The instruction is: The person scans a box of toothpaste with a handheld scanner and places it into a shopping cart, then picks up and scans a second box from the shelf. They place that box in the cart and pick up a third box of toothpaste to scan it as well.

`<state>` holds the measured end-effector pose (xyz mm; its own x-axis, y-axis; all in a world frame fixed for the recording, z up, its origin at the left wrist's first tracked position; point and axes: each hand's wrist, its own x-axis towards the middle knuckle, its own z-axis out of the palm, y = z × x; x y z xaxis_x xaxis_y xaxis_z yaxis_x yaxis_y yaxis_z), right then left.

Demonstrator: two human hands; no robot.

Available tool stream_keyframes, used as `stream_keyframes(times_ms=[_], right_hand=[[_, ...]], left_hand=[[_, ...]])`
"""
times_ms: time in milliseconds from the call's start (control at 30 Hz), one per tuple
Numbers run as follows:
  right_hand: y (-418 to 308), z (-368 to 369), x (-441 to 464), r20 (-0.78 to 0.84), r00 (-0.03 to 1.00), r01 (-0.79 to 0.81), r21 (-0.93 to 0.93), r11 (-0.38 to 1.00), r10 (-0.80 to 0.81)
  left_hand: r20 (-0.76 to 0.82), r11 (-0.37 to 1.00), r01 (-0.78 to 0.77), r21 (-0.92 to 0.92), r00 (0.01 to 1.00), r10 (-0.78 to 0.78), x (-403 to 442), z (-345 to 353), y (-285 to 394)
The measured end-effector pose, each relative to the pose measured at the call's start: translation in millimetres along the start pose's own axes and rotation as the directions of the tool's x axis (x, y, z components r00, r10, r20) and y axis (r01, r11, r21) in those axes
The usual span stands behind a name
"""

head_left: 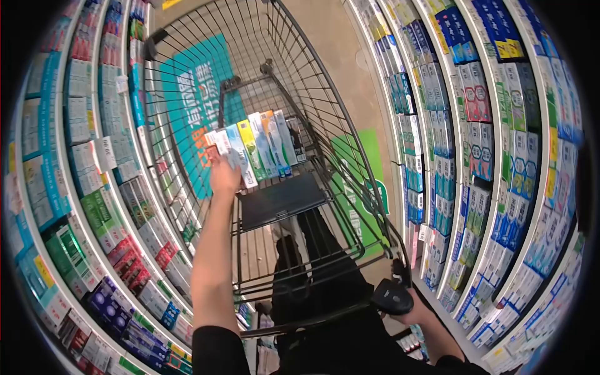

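A row of toothpaste boxes point(257, 150), white, yellow-green, blue and orange, stands on edge in the wire shopping cart point(294, 94), just beyond its black flap point(284, 201). My left hand point(223, 175) is closed around the leftmost white box point(242, 164), its thumb toward the row; part of the grip is hidden. Down at the right, my right hand point(415, 307) is wrapped round a black handheld device point(392, 297) that looks like a barcode scanner, beside the cart's handle end. Most of those fingers are hidden behind the device.
Shelves point(94, 181) packed with boxed goods run along the left, and more shelves point(481, 169) line the right. A teal floor sticker point(187, 94) lies under the cart, and a green one point(359, 187) to its right. My legs point(322, 275) are behind the cart.
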<state>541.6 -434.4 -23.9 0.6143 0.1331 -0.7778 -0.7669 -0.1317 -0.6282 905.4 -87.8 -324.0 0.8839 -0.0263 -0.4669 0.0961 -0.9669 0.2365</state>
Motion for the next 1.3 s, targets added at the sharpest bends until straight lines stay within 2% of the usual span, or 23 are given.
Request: stream_keyframes(times_ms=[33, 100, 267, 333, 400, 500, 600, 700, 833, 867, 967, 1067, 1167, 1200, 1267, 1300], right_hand=[[-2, -3, 2, 0.043, 0.999, -0.013, 0.008, 1.000, 0.013], [-22, -5, 8, 0.041, 0.988, -0.151, 0.083, 0.985, 0.148], [-3, -9, 7, 0.074, 0.984, -0.155, -0.073, 0.985, 0.160], [-17, -12, 13, 0.057, 0.976, -0.205, -0.097, 0.974, 0.211], [-8, -17, 10, 0.069, 0.978, -0.186, -0.144, 0.972, 0.197], [11, -21, 7, 0.077, 0.991, -0.097, -0.170, 0.981, 0.111], [6, -23, 14, 0.092, 0.992, -0.071, -0.140, 0.988, 0.085], [-7, -28, 20, 0.102, 0.988, -0.107, -0.114, 0.988, 0.119], [-1, -33, 18, 0.117, 0.983, -0.132, -0.104, 0.986, 0.144], [-2, -34, 20, 0.116, 0.985, -0.117, -0.109, 0.987, 0.129], [0, -34, 18, 0.117, 0.988, -0.084, -0.148, 0.986, 0.101], [4, -33, 15, 0.107, 0.991, -0.062, -0.196, 0.979, 0.084], [-23, -29, 29, 0.088, 0.995, -0.046, -0.117, 0.992, 0.057], [-31, -29, 32, 0.099, 0.994, -0.050, -0.058, 0.997, 0.056], [-58, -28, 35, 0.132, 0.991, 0.002, -0.008, 1.000, -0.001], [-55, -24, 33, 0.096, 0.995, -0.013, 0.072, 0.997, 0.006]], left_hand=[[-0.026, 0.998, 0.001, 0.056, 1.000, 0.000, 19, 10, 4], [-0.047, 0.990, 0.023, 0.141, 0.999, -0.017, 46, 12, 22], [-0.053, 0.944, 0.092, 0.315, 0.995, -0.080, 94, 21, 54], [0.029, 0.935, 0.162, 0.316, 0.983, -0.180, 107, 27, 59], [0.067, 0.926, 0.228, 0.299, 0.964, -0.259, 111, 31, 62], [0.018, 0.910, 0.219, 0.353, 0.970, -0.241, 108, 29, 67], [-0.153, 0.927, 0.181, 0.330, 0.979, -0.137, 104, 26, 60], [-0.132, 0.972, 0.235, -0.012, 0.963, -0.235, 95, 16, 60], [-0.311, 0.925, 0.331, -0.188, 0.873, -0.376, 92, 36, 50], [-0.257, 0.930, 0.347, -0.123, 0.894, -0.368, 92, 37, 47], [-0.081, 0.861, 0.468, -0.199, 0.868, -0.490, 89, 37, 45], [-0.133, 0.886, 0.346, -0.309, 0.907, -0.400, 76, 37, 33], [-0.234, 0.949, 0.081, -0.304, 0.959, -0.157, 60, 14, 0], [-0.089, 0.895, 0.155, -0.417, 0.974, -0.210, 51, -18, 3], [-0.065, 0.777, 0.059, -0.627, 0.990, -0.127, 36, -52, -5], [-0.062, 0.697, 0.010, -0.717, 0.995, -0.078, 28, -68, -10]])
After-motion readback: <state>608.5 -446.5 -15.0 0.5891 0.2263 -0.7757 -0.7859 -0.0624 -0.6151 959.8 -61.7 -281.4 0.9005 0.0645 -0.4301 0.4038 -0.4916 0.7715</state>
